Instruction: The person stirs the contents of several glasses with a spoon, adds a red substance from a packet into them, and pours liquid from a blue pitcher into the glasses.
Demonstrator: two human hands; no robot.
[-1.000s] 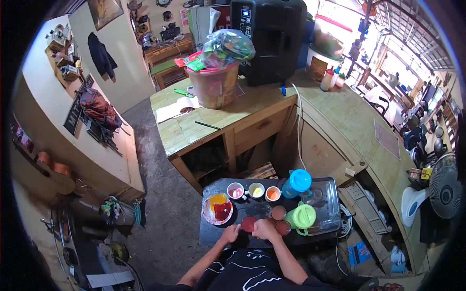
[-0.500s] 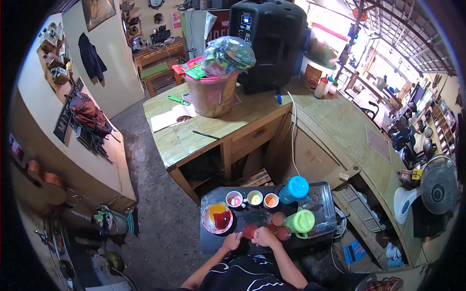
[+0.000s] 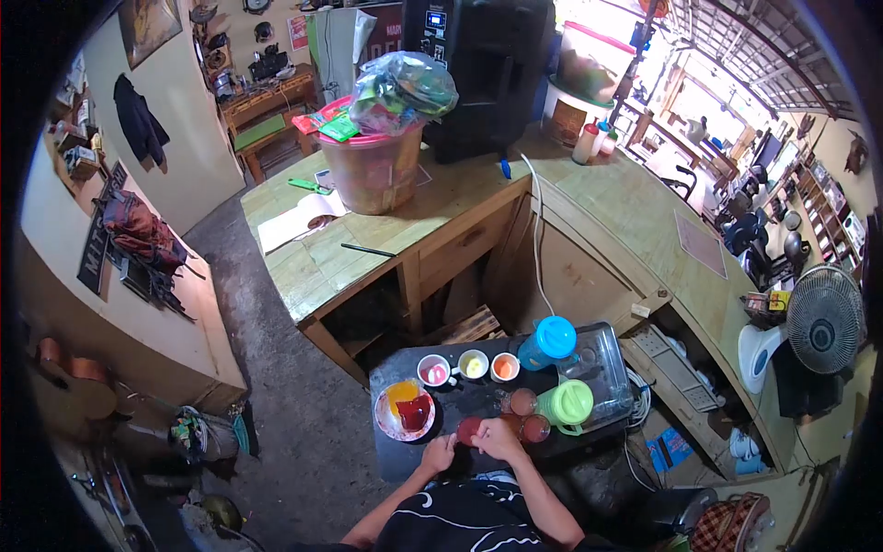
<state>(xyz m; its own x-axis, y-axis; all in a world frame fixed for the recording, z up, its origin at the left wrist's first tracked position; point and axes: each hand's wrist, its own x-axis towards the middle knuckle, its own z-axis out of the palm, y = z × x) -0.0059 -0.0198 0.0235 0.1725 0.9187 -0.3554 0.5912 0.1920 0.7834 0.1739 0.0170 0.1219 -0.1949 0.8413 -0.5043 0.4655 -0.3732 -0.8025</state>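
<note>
A glass of red drink [image 3: 468, 430] stands between my hands on the dark tabletop [image 3: 395, 465]. My left hand [image 3: 439, 453] is closed at the glass's near left side; whatever its fingers hold is hidden. Over the right side of that glass, my right hand [image 3: 498, 440] is closed with its fingers pressed together, and what they grip is too small to make out. Beyond and beside it are more glasses of reddish drink [image 3: 522, 400]. To the left sits a plate [image 3: 381, 421] with yellow and red jelly-like pieces [image 3: 414, 412].
Three white cups [image 3: 431, 370] with coloured contents line the back. A blue-lidded pitcher [image 3: 555, 337], a green pitcher [image 3: 565, 405] and a clear tray [image 3: 618, 368] stand right. Behind is a wooden counter [image 3: 313, 276] with a pink-rimmed tub [image 3: 372, 175]; a fan [image 3: 825, 319] is far right.
The whole scene has shifted slightly left and up as my head turned. Both hands stay at the same glass, the right one moving slightly against it.
</note>
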